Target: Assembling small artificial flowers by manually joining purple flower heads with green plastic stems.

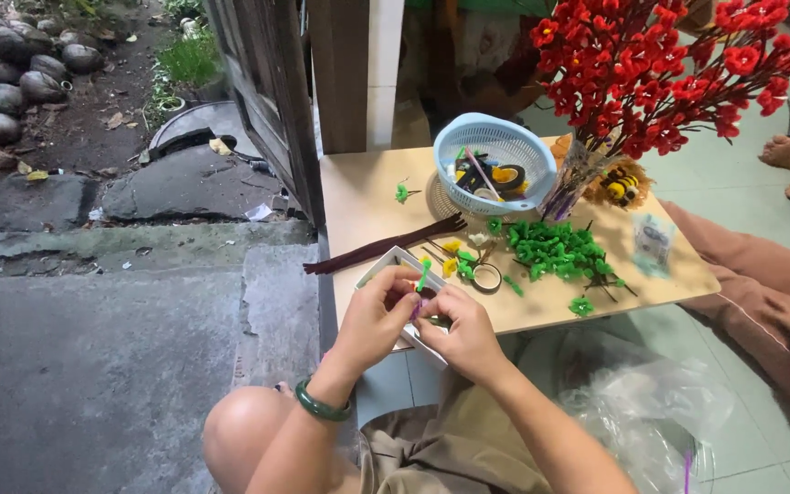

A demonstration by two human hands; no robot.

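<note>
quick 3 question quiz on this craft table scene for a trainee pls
1. True or false: the blue basket sits on the floor.
2. What do the left hand and right hand hold between them? A) green stem B) scissors C) tape roll
3. What colour are the flowers in the vase?

Key: 1 false, it stands on the low table. 2 A. 3 red.
</note>
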